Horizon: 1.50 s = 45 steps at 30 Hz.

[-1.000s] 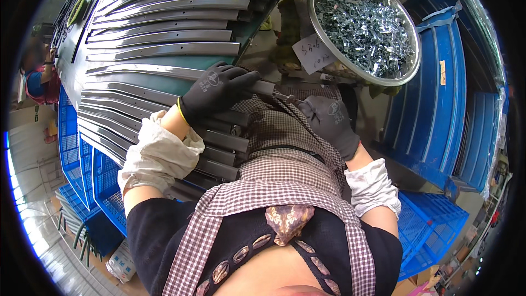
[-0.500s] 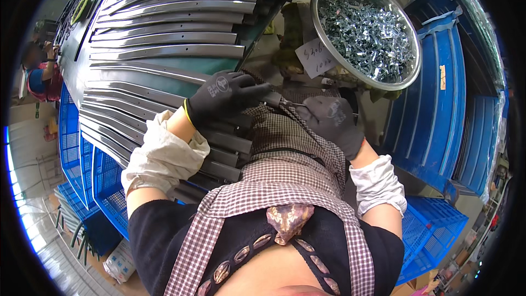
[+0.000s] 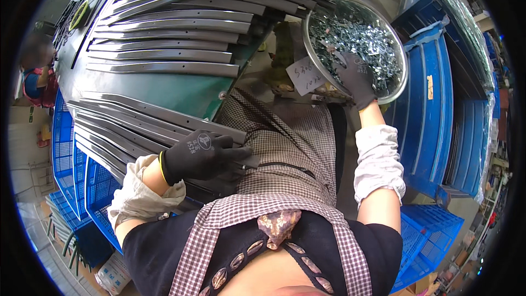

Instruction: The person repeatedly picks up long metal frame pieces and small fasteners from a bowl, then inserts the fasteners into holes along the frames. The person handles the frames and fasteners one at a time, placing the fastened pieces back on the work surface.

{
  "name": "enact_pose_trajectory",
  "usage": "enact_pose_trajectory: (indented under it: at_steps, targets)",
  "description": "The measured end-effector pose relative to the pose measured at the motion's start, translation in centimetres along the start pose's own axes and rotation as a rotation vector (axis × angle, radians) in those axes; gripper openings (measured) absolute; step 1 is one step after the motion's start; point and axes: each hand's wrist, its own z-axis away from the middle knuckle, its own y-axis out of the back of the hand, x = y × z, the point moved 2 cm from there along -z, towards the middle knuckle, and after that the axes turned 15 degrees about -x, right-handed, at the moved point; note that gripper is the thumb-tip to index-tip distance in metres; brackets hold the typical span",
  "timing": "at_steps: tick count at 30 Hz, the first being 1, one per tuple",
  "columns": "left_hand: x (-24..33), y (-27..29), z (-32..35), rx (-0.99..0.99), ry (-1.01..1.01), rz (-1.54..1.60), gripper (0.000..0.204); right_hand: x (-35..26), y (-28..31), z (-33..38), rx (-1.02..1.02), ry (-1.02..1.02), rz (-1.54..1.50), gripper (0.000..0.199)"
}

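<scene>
In its black glove, my left hand (image 3: 200, 156) is closed round the end of a dark metal strip (image 3: 252, 162), low over the near edge of the table. More such strips (image 3: 137, 115) lie side by side beneath and beyond it. My right hand (image 3: 357, 79), gloved too, is inside a large clear bowl (image 3: 402, 79) at the right. Its fingers are bent among small shiny metal clips (image 3: 378, 41) and appear closed on some; the clips partly hide the fingertips.
A second row of metal strips (image 3: 170, 46) lies farther back on the green tabletop (image 3: 148, 85). A handwritten paper (image 3: 306, 75) rests against the bowl. Blue metal bins (image 3: 422, 104) stand at right, blue plastic crates (image 3: 98, 186) at left. Another person (image 3: 41, 79) is at the far left.
My right hand has gone from near my lap up and right into the bowl. My left hand has come down and nearer to me, with a strip end in it.
</scene>
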Motion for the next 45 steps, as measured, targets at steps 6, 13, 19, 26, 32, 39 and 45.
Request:
enact_pose_trajectory:
  at_steps: [6,13,19,26,32,39,45]
  targets:
    - [-5.6,2.6,1.9,0.266,0.201,-0.098,0.038,-0.5,-0.9,-3.0,-0.154,-0.099,0.073,0.031]
    - [-13.3,3.0,1.2,0.454,0.504,-0.307,0.047,-0.6,-1.4,-2.1,-0.062,-0.092,0.164,0.031]
    - [-12.4,2.7,0.4,0.374,0.375,-0.264,0.043,-0.6,-1.5,-3.4,-0.122,-0.084,0.094,0.034]
    - [-11.0,2.0,-2.8,0.464,0.275,-0.142,0.023,3.5,-2.6,-1.6,0.170,0.106,-0.109,0.049]
    - [-11.0,1.0,-4.6,0.481,0.178,-0.019,0.019,2.9,-0.7,-1.5,-0.012,-0.165,-0.366,0.043]
    - [-9.2,0.2,-5.9,0.462,0.204,-0.037,0.022,11.5,-6.6,-3.4,0.249,0.020,-0.695,0.025]
    - [-9.1,0.7,-4.8,0.427,0.233,-0.026,0.026,8.7,0.1,-1.9,0.032,-0.063,-1.446,0.023]
